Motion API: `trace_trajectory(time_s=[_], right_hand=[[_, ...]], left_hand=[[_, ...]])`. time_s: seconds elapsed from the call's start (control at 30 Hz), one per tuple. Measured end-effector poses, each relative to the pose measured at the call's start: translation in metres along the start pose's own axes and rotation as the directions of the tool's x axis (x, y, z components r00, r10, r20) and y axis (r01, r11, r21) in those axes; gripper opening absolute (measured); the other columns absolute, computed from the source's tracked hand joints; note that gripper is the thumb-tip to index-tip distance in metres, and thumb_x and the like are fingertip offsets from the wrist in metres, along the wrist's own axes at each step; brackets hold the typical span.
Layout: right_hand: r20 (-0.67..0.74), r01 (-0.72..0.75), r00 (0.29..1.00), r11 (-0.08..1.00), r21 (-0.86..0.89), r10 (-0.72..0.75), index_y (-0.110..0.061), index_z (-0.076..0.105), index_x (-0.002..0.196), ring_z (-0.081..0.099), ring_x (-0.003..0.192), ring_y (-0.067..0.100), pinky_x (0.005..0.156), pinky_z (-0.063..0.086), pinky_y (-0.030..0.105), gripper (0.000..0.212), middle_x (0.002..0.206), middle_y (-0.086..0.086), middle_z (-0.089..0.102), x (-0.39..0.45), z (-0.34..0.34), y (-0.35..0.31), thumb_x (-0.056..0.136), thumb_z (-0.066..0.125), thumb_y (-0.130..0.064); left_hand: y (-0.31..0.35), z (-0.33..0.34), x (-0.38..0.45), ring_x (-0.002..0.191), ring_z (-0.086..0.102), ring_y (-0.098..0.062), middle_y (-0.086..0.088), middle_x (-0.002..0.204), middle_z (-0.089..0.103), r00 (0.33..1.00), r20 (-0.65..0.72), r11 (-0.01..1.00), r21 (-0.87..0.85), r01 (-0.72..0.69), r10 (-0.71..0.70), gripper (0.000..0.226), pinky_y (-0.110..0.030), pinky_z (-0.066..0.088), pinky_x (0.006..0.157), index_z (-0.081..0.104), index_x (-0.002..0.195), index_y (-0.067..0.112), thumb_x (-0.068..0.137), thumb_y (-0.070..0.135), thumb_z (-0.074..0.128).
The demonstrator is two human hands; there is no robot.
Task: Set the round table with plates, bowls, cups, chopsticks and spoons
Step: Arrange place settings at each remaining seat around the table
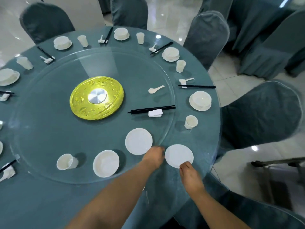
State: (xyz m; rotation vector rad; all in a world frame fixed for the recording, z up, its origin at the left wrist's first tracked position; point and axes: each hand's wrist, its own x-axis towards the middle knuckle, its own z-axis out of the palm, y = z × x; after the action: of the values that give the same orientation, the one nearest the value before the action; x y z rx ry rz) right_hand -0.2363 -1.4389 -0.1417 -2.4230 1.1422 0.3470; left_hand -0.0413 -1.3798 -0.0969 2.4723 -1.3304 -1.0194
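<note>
1. Teal-clothed round table (pixel 49 204), glass turntable (pixel 49 129) on top, gold disc (pixel 96 98) at its centre.
2. On the glass, near edge, left to right: white cup (pixel 66 161), bowl (pixel 106 163), flat plate (pixel 138 141).
3. Further in on the glass: black chopsticks (pixel 151 109) touching a white rest (pixel 155 112), loose spoon (pixel 156 90) beyond.
4. Left hand (pixel 154 157) at the glass rim, between the two flat plates; fingers curled, hidden from this angle, cannot tell whether gripping anything.
5. Second plate (pixel 179 156) flat on the cloth, just outside the glass rim.
6. Right hand (pixel 191 177) at that plate's near edge, fingers (pixel 185 165) bent down onto the rim, touching it.
7. Right side: finished setting with cup (pixel 191 122), bowl on plate (pixel 200 100), chopsticks (pixel 197 86) and spoon (pixel 186 79).
8. Teal-covered chairs (pixel 260 116) round the table.
</note>
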Motion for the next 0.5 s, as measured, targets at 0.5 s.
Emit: trace_trajectory(time_s=[0.5], right_hand=[[0.134, 0.077, 0.988, 0.997, -0.009, -0.075, -0.017, 0.057, 0.122, 0.063, 0.1, 0.026, 0.079, 0.051, 0.037, 0.028, 0.13, -0.002, 0.047, -0.015, 0.03, -0.005, 0.102, 0.04, -0.027]], left_hand=[[-0.012, 0.023, -0.033, 0.105, 0.058, -0.033, -0.015, 0.111, 0.064, 0.994, 0.016, 0.993, -0.035, 0.11, -0.109, 0.019, -0.037, 0.048, 0.089, 0.062, 0.105, 0.006, 0.093, 0.015, 0.051]])
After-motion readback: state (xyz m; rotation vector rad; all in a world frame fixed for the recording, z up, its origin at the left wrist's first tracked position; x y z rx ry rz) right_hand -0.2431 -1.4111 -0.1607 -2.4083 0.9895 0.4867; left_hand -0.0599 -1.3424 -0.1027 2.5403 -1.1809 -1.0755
